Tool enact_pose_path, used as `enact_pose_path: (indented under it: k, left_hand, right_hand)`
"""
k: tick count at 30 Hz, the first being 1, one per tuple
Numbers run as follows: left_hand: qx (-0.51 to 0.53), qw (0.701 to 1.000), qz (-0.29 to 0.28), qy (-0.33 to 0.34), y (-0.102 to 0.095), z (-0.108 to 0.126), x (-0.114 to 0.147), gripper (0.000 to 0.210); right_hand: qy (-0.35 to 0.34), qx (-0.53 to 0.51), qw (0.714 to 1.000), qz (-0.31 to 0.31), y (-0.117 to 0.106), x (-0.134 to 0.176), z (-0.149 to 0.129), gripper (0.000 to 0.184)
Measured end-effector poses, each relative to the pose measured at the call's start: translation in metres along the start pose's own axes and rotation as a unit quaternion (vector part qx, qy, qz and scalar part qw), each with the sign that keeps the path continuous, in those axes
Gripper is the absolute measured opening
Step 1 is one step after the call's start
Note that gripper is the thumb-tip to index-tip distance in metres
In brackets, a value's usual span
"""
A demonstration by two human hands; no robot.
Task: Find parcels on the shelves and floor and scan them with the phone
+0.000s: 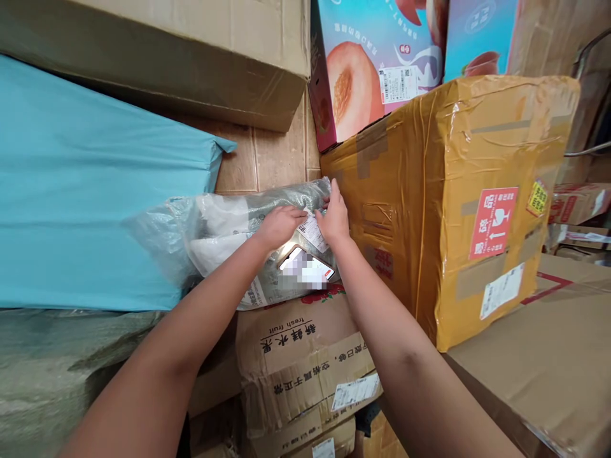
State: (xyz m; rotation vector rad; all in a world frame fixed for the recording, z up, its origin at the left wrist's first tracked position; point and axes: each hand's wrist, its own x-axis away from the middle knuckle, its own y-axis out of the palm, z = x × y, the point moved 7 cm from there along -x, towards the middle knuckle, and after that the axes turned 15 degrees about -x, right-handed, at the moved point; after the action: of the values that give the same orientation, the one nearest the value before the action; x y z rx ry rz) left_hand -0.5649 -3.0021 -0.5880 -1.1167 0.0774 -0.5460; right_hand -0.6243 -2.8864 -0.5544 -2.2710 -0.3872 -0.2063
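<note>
A parcel in clear plastic wrap (229, 213) lies on top of a fruit carton (281, 343) in front of me. A paper shipping label (312, 234) is on the parcel's upper face. My left hand (279, 226) rests flat on the wrap, its outstretched fingertips at the label's left edge. At the parcel's right end, my right hand (335, 216) has its fingers extended upward and its thumb near the label's other edge. A phone (305, 267) with a lit, blurred screen lies on the parcel just below the hands.
A large yellow-taped box (386, 210) with a red fragile sticker (493, 222) stands close on the right. Behind it are peach-printed boxes (358, 83). A blue-wrapped package (95, 191) lies left, below a big cardboard box (191, 57). Tiled floor (255, 156) shows between.
</note>
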Motion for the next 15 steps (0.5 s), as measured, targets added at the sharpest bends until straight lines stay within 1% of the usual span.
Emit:
enact_pose_path:
  k: [1, 3, 4, 5, 6, 7, 9, 10, 11, 12, 13, 15]
  left_hand:
    - [-0.009, 1.0, 0.005, 0.01, -0.001, 0.0, 0.001, 0.037]
    - [-0.029, 0.999, 0.012, 0.025, -0.003, 0.0, 0.001, 0.039]
    - [-0.037, 0.999, 0.013, 0.029, -0.005, 0.0, 0.0, 0.039]
    - [-0.039, 0.999, 0.011, 0.032, -0.005, -0.001, 0.0, 0.04]
    - [-0.038, 0.999, 0.009, 0.034, -0.006, -0.002, 0.0, 0.04]
    - [-0.033, 0.999, 0.009, 0.031, -0.007, -0.003, 0.001, 0.042]
    - [-0.021, 1.0, 0.017, 0.002, -0.009, -0.007, 0.004, 0.045]
    - [-0.015, 0.999, 0.024, -0.026, -0.011, -0.009, 0.006, 0.045]
    - [-0.012, 0.998, 0.031, -0.062, -0.013, -0.012, 0.009, 0.044]
    - [-0.01, 0.993, 0.041, -0.11, -0.016, -0.015, 0.014, 0.041]
    - [-0.011, 0.984, 0.056, -0.167, -0.02, -0.019, 0.019, 0.039]
    - [-0.012, 0.957, 0.091, -0.276, -0.029, -0.027, 0.032, 0.039]
  right_hand:
    - [-0.023, -0.006, 1.0, 0.003, -0.006, 0.008, -0.007, 0.051]
    - [-0.072, -0.004, 0.997, -0.005, -0.019, 0.035, -0.022, 0.022]
    - [-0.067, 0.002, 0.998, -0.01, -0.026, 0.051, -0.024, 0.012]
    - [-0.039, 0.009, 0.998, -0.04, -0.028, 0.069, -0.023, 0.004]
    - [-0.006, 0.025, 0.995, -0.092, -0.026, 0.088, -0.019, 0.015]
    - [0.02, 0.051, 0.99, -0.127, -0.025, 0.107, -0.014, 0.035]
    - [0.04, 0.1, 0.981, -0.161, -0.02, 0.138, -0.004, 0.073]
    - [0.035, 0.118, 0.978, -0.166, -0.015, 0.149, 0.0, 0.086]
    - [0.028, 0.134, 0.977, -0.164, -0.01, 0.157, 0.004, 0.092]
    - [0.023, 0.148, 0.976, -0.156, -0.005, 0.161, 0.009, 0.094]
    - [0.019, 0.158, 0.976, -0.149, 0.0, 0.163, 0.013, 0.092]
    - [0.02, 0.155, 0.977, -0.146, 0.008, 0.161, 0.021, 0.086]
